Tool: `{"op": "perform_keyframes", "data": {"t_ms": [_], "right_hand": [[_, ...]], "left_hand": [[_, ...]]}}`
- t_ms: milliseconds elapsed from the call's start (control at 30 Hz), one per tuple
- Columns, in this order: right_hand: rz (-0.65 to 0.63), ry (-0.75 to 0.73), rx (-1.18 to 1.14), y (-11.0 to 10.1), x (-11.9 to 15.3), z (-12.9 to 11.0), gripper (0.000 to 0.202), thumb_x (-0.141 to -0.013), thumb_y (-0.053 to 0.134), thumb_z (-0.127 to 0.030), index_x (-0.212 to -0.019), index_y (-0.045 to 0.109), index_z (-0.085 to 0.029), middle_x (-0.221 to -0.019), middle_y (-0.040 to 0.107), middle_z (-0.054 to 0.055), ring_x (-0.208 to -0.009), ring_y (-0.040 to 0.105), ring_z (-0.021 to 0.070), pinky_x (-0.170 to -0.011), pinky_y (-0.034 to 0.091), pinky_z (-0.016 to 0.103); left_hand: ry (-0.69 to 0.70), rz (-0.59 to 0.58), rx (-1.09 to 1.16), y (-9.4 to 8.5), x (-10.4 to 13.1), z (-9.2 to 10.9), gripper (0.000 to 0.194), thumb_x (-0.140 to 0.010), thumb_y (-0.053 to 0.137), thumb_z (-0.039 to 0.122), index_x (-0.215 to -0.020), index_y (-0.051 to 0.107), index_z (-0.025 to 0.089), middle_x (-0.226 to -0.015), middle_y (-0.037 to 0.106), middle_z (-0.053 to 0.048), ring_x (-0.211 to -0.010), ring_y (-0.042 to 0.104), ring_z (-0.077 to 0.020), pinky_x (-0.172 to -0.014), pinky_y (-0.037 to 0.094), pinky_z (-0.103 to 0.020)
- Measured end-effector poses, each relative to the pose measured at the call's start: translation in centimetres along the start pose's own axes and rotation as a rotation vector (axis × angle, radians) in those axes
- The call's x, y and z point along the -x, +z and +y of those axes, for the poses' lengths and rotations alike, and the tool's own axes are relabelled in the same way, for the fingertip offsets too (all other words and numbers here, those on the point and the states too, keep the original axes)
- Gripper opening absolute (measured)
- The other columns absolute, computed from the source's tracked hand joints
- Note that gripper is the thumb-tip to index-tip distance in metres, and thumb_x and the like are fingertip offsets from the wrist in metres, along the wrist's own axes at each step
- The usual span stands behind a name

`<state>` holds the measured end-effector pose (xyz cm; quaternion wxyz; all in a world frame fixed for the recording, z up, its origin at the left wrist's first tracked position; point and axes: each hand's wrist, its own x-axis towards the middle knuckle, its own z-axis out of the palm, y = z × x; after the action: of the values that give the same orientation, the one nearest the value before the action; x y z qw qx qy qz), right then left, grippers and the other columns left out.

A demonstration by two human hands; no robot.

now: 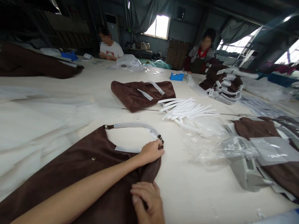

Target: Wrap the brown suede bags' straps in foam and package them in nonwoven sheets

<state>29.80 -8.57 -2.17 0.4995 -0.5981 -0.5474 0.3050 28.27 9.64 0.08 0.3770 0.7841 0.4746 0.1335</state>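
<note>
A dark brown handbag (93, 174) lies on the table in front of me, its handle (133, 125) wrapped in pale padding and arching up at the far side. My left hand (151, 151) reaches across the bag and is closed on its top right corner, by the metal fitting (160, 138) at the handle's end. Lower down, my right hand (148, 200) is curled round the bag's right side, with the fabric between fingers and thumb. A pale strip (127, 149) covers part of the bag's opening edge.
Another brown bag (144, 93) lies beyond, beside a pile of white foam rods (187, 109). Clear plastic (203, 146), a grey tape dispenser (247, 171) and stacked brown bags (280, 149) are at right. A blue dispenser (176, 76) stands farther back. Two people are across the table (177, 189).
</note>
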Motion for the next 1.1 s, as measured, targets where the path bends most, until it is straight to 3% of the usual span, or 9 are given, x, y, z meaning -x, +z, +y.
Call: {"op": "perform_keyframes", "data": {"t_ms": [100, 167, 233, 367, 467, 667, 867, 1000, 1100], "right_hand": [[0.150, 0.145, -0.066, -5.3, -3.2, 1.5, 0.027, -0.094, 0.051, -0.035, -0.102, 0.074, -0.023, -0.102, 0.075, 0.007, -0.098, 0.069, 0.0232, -0.089, 0.055, 0.035], [0.231, 0.149, 0.015, -8.3, -6.5, 3.3, 0.029, -0.092, 0.051, -0.037, -0.103, 0.073, -0.022, -0.109, 0.072, 0.009, -0.107, 0.065, 0.0247, -0.097, 0.051, 0.039], [0.193, 0.106, 0.100, -9.8, -10.0, 5.0, 0.030, -0.089, 0.052, -0.030, -0.110, 0.071, -0.020, -0.119, 0.069, 0.011, -0.117, 0.060, 0.0265, -0.105, 0.045, 0.044], [-0.020, 0.014, 0.283, -9.0, -15.4, 6.9, 0.059, -0.075, 0.058, -0.014, -0.133, 0.059, -0.019, -0.144, 0.052, 0.013, -0.138, 0.041, 0.0274, -0.116, 0.032, 0.047], [-0.099, -0.035, 0.396, -7.3, -17.5, 7.1, 0.066, -0.071, 0.061, -0.009, -0.136, 0.057, -0.023, -0.151, 0.044, 0.011, -0.143, 0.033, 0.0293, -0.115, 0.030, 0.049], [0.030, -0.153, 0.394, -5.4, -18.9, 7.8, 0.030, -0.082, 0.053, -0.012, -0.101, 0.071, -0.025, -0.131, 0.064, 0.009, -0.128, 0.052, 0.0277, -0.106, 0.040, 0.047], [0.148, -0.187, 0.412, -7.5, -18.9, 9.0, 0.028, -0.090, 0.037, -0.019, -0.101, 0.063, -0.019, -0.105, 0.068, 0.010, -0.099, 0.064, 0.0200, -0.091, 0.051, 0.037], [0.168, -0.267, 0.465, -8.7, -19.8, 6.1, 0.033, -0.094, 0.032, -0.023, -0.104, 0.063, -0.018, -0.115, 0.062, 0.014, -0.105, 0.061, 0.0210, -0.092, 0.050, 0.037], [-0.031, -0.405, 0.478, -7.9, -21.2, 2.1, 0.035, -0.092, 0.038, -0.021, -0.114, 0.066, -0.023, -0.136, 0.056, 0.010, -0.115, 0.058, 0.0192, -0.096, 0.049, 0.033]], "left_hand": [[0.063, 0.056, 0.160, 0.2, 0.6, -1.3, 0.012, -0.071, 0.058, 0.032, -0.079, 0.056, 0.023, -0.075, 0.060, 0.002, -0.074, 0.057, -0.0196, -0.070, 0.041, -0.028], [0.097, 0.088, 0.262, 0.2, 0.8, -1.8, 0.014, -0.072, 0.056, 0.035, -0.079, 0.055, 0.022, -0.074, 0.057, 0.002, -0.074, 0.054, -0.0185, -0.071, 0.042, -0.028], [0.121, 0.105, 0.344, 0.3, 0.9, -2.1, 0.018, -0.073, 0.055, 0.037, -0.080, 0.056, 0.020, -0.074, 0.057, 0.001, -0.074, 0.054, -0.0186, -0.073, 0.042, -0.029], [0.155, 0.120, 0.435, 0.1, 1.3, -2.1, 0.021, -0.074, 0.056, 0.038, -0.083, 0.057, 0.019, -0.081, 0.061, -0.002, -0.079, 0.055, -0.0199, -0.078, 0.043, -0.030], [0.168, 0.130, 0.460, -0.1, 1.6, -2.0, 0.022, -0.075, 0.057, 0.038, -0.084, 0.057, 0.019, -0.082, 0.061, -0.002, -0.081, 0.055, -0.0203, -0.079, 0.043, -0.031], [0.169, 0.124, 0.501, -0.2, 1.9, -1.8, 0.020, -0.075, 0.059, 0.037, -0.083, 0.058, 0.018, -0.080, 0.061, -0.002, -0.080, 0.055, -0.0201, -0.078, 0.043, -0.030], [0.177, 0.149, 0.567, -0.3, 2.1, -1.9, 0.025, -0.079, 0.059, 0.043, -0.082, 0.060, 0.019, -0.080, 0.062, -0.001, -0.080, 0.057, -0.0200, -0.079, 0.045, -0.030], [0.164, 0.183, 0.616, -0.4, 1.9, -2.2, 0.022, -0.082, 0.048, 0.038, -0.081, 0.061, 0.020, -0.078, 0.065, -0.002, -0.082, 0.060, -0.0209, -0.083, 0.046, -0.031], [0.160, 0.215, 0.637, -0.3, 1.7, -2.5, 0.020, -0.080, 0.044, 0.032, -0.075, 0.060, 0.020, -0.076, 0.064, -0.002, -0.083, 0.060, -0.0215, -0.085, 0.046, -0.033]]}}
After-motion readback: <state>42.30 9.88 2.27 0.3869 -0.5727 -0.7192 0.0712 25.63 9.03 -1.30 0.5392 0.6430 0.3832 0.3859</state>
